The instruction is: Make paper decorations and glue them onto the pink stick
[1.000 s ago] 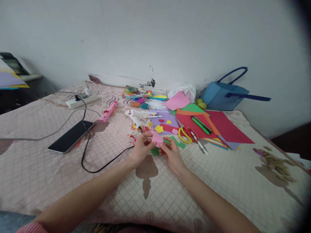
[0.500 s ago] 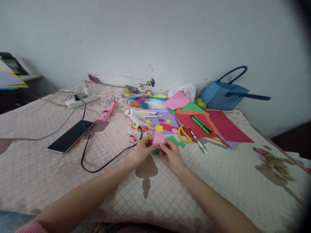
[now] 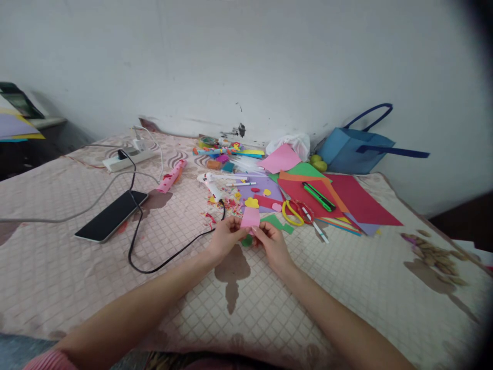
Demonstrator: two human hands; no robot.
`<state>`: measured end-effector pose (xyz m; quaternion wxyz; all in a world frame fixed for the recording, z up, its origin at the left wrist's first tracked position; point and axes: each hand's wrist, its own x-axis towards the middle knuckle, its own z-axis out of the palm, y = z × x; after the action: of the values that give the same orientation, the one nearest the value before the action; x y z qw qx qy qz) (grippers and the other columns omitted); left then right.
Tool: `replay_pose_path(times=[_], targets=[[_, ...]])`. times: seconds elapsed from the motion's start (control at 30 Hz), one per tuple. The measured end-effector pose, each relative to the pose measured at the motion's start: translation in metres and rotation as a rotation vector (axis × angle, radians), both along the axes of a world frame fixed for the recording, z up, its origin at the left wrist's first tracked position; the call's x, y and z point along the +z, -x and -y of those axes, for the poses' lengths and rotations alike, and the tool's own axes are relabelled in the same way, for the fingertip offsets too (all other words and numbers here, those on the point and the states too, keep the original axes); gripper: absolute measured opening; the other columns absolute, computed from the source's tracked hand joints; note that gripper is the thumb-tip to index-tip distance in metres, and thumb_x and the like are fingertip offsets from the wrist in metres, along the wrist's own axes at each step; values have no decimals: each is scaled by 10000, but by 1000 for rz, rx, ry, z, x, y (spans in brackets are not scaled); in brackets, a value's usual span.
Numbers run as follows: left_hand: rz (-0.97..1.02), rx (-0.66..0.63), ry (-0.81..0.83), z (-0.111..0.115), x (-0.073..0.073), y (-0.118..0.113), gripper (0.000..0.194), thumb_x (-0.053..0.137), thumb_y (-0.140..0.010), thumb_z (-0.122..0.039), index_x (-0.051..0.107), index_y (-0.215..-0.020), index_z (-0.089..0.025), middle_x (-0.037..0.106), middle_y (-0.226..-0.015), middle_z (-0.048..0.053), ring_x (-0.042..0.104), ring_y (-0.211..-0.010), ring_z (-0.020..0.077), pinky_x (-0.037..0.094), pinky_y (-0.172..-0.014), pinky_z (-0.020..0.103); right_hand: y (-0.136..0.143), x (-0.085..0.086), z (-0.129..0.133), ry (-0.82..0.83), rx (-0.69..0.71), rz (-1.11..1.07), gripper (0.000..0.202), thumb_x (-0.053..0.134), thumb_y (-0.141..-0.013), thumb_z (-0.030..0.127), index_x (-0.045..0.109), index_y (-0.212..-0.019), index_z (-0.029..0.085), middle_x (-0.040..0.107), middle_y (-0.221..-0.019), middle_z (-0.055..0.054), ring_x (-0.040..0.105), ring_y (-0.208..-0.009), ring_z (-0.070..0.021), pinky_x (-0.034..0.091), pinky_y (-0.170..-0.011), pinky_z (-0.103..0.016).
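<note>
Between my two hands is a small piece of pink paper, held up at its lower edge. My left hand pinches its left side, and my right hand pinches its right side with thumb and fingers. Green paper scraps lie just beyond and under my hands. A yellow paper flower rests right behind the pink piece. Scissors with yellow and red handles lie to the right of it. Beyond my left hand is a white glue gun, its black cord looping left.
A phone and a white power strip lie on the left. At right are stacked coloured sheets with a green cutter knife, a blue bag and a heap of brown pods. A pink decorated roll lies left of the glue gun.
The pink paper now stands slightly higher and more of it shows above my fingers. Both hands stay in nearly the same place.
</note>
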<state>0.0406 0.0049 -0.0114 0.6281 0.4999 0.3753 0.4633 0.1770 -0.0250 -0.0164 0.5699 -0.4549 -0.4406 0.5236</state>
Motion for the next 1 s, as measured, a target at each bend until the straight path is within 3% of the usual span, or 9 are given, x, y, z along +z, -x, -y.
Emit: replay_pose_path(times=[0.2, 0.63, 0.83, 0.93, 1.0], targets=[[10, 3, 8, -2, -2, 1, 275, 726, -640, -313, 543, -718, -124, 550, -593, -18, 480, -509, 66, 378, -505, 193, -1, 1, 1, -2, 52, 11, 206, 681, -709, 374, 585, -720, 192, 572, -610, 28, 485, -518, -101, 379, -499, -236], [-20, -25, -4, -2, -1, 2, 297, 716, -669, -348, 572, -793, -119, 601, -700, 22, 535, -611, 95, 425, -573, 217, -3, 3, 1, 9, -8, 41, 238, 685, -709, 371, 546, -622, 199, 537, -544, 46, 445, -448, -87, 345, -453, -230], [17, -121, -65, -7, -6, 4, 264, 697, -700, -312, 545, -786, -114, 573, -686, 7, 512, -589, 79, 404, -566, 207, -5, 5, -3, 86, 17, -73, 324, 552, -765, 528, 584, -737, 207, 563, -592, 15, 478, -483, -126, 350, -429, -254], [-22, -131, -164, -6, -5, 6, 311, 665, -730, -264, 529, -975, -130, 597, -800, 38, 563, -686, 116, 438, -612, 230, -7, 4, -6, 72, -29, -89, 263, 614, -729, 474, 567, -715, 216, 551, -610, 22, 473, -509, -124, 361, -452, -247], [-108, -91, -266, -3, -1, 7, 485, 647, -737, -203, 439, -1174, -175, 589, -967, 75, 582, -798, 148, 464, -658, 258, -8, 3, -6, 26, -74, -46, 221, 646, -722, 405, 543, -670, 216, 524, -599, 35, 453, -516, -113, 362, -479, -240]])
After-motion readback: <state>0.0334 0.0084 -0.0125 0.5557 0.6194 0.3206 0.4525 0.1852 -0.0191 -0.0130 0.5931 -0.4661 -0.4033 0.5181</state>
